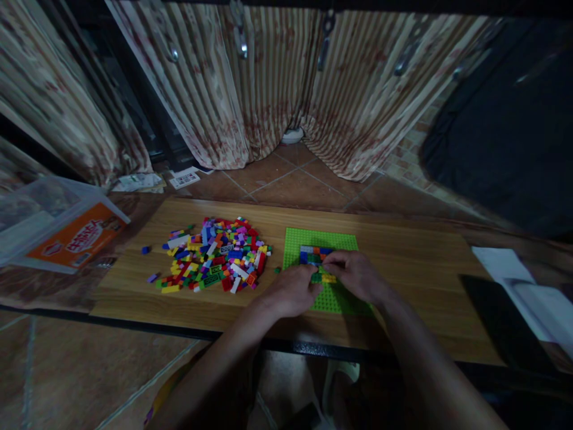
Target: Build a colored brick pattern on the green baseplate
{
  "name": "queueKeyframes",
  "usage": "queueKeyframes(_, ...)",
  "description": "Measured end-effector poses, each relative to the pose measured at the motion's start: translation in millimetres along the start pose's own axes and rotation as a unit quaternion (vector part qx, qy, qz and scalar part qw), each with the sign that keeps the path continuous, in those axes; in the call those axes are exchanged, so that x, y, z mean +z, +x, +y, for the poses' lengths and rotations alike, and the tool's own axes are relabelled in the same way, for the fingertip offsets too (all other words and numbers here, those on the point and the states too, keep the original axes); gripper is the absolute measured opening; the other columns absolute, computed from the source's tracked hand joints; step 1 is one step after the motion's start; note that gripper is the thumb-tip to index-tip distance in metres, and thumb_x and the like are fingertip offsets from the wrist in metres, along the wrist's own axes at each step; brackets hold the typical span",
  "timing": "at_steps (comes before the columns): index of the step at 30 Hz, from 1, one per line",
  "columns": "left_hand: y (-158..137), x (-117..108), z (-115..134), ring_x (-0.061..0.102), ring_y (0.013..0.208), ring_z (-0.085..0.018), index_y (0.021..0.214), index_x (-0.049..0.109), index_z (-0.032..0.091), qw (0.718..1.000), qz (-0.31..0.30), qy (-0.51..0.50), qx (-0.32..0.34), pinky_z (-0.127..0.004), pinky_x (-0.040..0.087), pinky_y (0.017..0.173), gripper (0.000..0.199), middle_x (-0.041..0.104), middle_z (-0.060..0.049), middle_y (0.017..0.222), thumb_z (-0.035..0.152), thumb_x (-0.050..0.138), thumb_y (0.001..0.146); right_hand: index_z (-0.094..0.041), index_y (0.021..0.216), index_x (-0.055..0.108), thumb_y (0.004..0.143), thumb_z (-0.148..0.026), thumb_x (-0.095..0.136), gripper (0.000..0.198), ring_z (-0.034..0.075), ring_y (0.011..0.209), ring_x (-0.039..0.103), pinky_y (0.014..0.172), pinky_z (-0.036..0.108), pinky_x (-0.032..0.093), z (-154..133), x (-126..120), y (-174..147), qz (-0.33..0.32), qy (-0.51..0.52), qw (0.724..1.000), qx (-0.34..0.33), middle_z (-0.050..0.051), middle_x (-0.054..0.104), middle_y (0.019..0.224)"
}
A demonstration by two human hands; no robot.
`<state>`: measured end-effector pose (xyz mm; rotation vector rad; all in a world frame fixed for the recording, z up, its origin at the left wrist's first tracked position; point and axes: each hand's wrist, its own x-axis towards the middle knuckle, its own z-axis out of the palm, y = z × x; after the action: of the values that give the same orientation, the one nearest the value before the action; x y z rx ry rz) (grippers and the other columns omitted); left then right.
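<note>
A bright green studded baseplate [344, 300] lies on the wooden board in front of me. On it sits a patch of toy building bricks [310, 252] in blue, grey, orange, green and yellow, partly hidden by my fingers. My left hand [293, 291] reaches the patch from its left and front side, fingers closed together at the bricks. From the right, my right hand [353, 273] pinches at the patch with thumb and fingertips. Whatever either hand grips is too small and covered to make out.
A heap of loose mixed bricks [219, 251] lies left of the baseplate on the wooden board [416, 280]. A clear plastic box with an orange label [80, 236] stands at far left. White papers [504, 266] lie at right. Striped curtains [268, 89] hang behind.
</note>
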<state>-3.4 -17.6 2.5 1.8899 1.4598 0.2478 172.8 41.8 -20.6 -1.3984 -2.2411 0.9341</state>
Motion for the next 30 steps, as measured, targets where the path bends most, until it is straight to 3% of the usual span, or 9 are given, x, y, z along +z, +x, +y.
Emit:
queueKeyframes(5, 2, 3, -1, 0.067, 0.094, -0.021, 0.128, 0.053, 0.015, 1.0, 0.006, 0.0, -0.008, -0.03, 0.051, 0.082, 0.044, 0.072, -0.008, 0.1, 0.033, 0.046, 0.089, -0.02, 0.074, 0.07, 0.081, -0.028, 0.054, 0.019, 0.016, 0.068, 0.06, 0.065, 0.028, 0.041, -5, -2, 3, -0.008, -0.032, 0.999, 0.024, 0.001, 0.069, 0.072)
queueKeyframes(11, 4, 11, 0, 0.066, 0.095, -0.022, 0.121, 0.057, 0.014, 0.999, 0.031, 0.037, -0.009, -0.033, 0.05, 0.086, 0.039, 0.071, -0.009, 0.096, 0.031, 0.047, 0.088, -0.02, 0.067, 0.069, 0.072, -0.03, 0.064, 0.012, 0.014, 0.057, 0.056, 0.056, 0.026, 0.038, -9, -1, 4, 0.036, -0.063, 0.992, 0.103, -0.001, 0.065, 0.06)
queueKeyframes(21, -1, 1, 3, 0.065, 0.102, -0.022, 0.123, 0.056, 0.017, 0.999, 0.037, 0.032, -0.017, -0.034, 0.05, 0.088, 0.037, 0.069, -0.009, 0.11, 0.029, 0.047, 0.089, -0.02, 0.068, 0.069, 0.078, -0.048, 0.057, 0.032, 0.015, 0.054, 0.056, 0.051, 0.027, 0.035, 6, -5, 0, 0.056, -0.049, 0.992, 0.104, 0.001, 0.065, 0.059)
queueKeyframes(30, -7, 23, 14, 0.068, 0.09, -0.028, 0.134, 0.042, 0.009, 0.989, 0.036, 0.145, 0.006, -0.039, 0.054, 0.076, 0.047, 0.071, -0.015, 0.097, 0.025, 0.041, 0.09, -0.021, 0.062, 0.067, 0.071, -0.046, 0.067, 0.026, 0.016, 0.054, 0.056, 0.051, 0.027, 0.035, 3, -3, 2, 0.043, -0.089, 0.985, 0.14, 0.0, 0.063, 0.056)
